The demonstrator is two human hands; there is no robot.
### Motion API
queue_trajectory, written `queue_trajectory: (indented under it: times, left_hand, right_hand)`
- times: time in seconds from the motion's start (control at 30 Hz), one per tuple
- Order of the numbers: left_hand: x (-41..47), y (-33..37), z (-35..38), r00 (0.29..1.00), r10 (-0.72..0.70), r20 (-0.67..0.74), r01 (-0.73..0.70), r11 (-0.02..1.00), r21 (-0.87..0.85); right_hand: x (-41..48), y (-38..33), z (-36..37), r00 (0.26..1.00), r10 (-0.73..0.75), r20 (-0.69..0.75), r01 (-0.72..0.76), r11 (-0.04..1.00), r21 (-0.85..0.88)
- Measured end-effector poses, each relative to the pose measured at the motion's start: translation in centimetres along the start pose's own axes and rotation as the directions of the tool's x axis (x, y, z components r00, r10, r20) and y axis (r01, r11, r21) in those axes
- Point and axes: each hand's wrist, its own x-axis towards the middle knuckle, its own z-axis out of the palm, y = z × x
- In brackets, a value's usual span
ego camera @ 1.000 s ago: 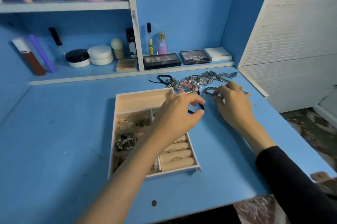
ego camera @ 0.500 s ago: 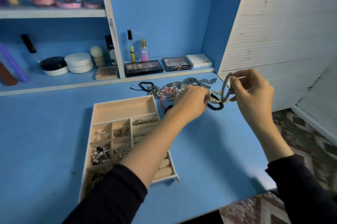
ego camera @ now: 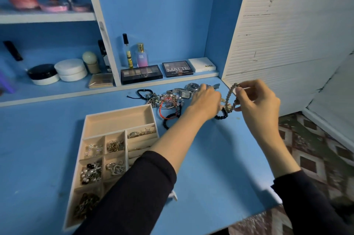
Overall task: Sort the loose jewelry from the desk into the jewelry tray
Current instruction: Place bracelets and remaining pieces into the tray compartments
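A beige jewelry tray [ego camera: 90, 119] lies on the blue desk; its small compartments hold earrings and rings, and its long back compartment is bare. Behind its right corner sits a pile of loose jewelry [ego camera: 168, 99] with watches [ego camera: 192, 86], a red cord bangle and a black braided bracelet [ego camera: 169, 120]. My right hand [ego camera: 256, 100] pinches a grey beaded bracelet [ego camera: 229, 95] held up above the desk. My left hand [ego camera: 206, 100], fingers curled, grips a black bead bracelet [ego camera: 222, 115] that hangs beneath it, touching the grey one.
A low shelf at the back holds eyeshadow palettes [ego camera: 141, 74], a perfume bottle [ego camera: 142, 56], jars [ego camera: 70, 70] and a white box. A white slatted panel [ego camera: 287, 33] stands at the right. The desk's front edge [ego camera: 249, 213] drops to a patterned floor.
Both hands rose from the desk beside the pile. The right hand lifted the grey beaded bracelet, and the left brought the black bead bracelet up with it. My view shifted right.
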Motion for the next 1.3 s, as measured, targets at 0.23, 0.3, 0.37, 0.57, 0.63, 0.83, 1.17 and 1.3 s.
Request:
queue_trajectory:
  times: [0.23, 0.3, 0.37, 0.57, 0.63, 0.83, 1.17, 1.3]
  left_hand:
    - [-2.2, -1.6, -3.5, 0.968, -0.202, -0.148, 0.097, 0.848, -0.521]
    - [-4.0, -2.3, -4.8, 0.955, -0.224, -0.193, 0.065, 0.797, -0.601]
    - [-6.1, -3.1, -5.7, 0.938, -0.252, -0.239, 0.042, 0.765, -0.642]
    - [-12.9, -6.1, -7.8, 0.892, -0.364, -0.267, -0.015, 0.567, -0.824]
    - [-15.2, -7.1, -8.4, 0.880, -0.395, -0.264, -0.018, 0.528, -0.849]
    - [-20.4, -9.0, -9.0, 0.848, -0.474, -0.236, -0.020, 0.415, -0.909]
    - [-23.3, -9.6, -8.8, 0.849, -0.486, -0.208, -0.017, 0.368, -0.929]
    - [-23.4, -9.6, -8.9, 0.847, -0.491, -0.204, -0.011, 0.368, -0.930]
  right_hand:
    - [-1.3, -1.6, 0.7, 0.998, -0.012, 0.064, 0.006, 0.996, 0.087]
    - [-1.9, -2.5, 1.1, 0.994, -0.031, 0.108, 0.019, 0.993, 0.115]
    - [-2.9, -3.6, 1.6, 0.985, -0.056, 0.161, 0.032, 0.988, 0.148]
    - [-6.9, -7.3, 3.6, 0.910, -0.103, 0.401, -0.007, 0.965, 0.263]
    - [-8.3, -8.6, 4.1, 0.858, -0.117, 0.500, -0.060, 0.944, 0.324]
    - [-12.1, -11.1, 4.8, 0.684, -0.129, 0.718, -0.199, 0.914, 0.354]
    - [-14.8, -10.5, 5.6, 0.694, -0.151, 0.704, 0.093, 0.988, 0.121]
    - [-15.3, -10.9, 5.6, 0.661, -0.269, 0.700, 0.394, 0.919, -0.019]
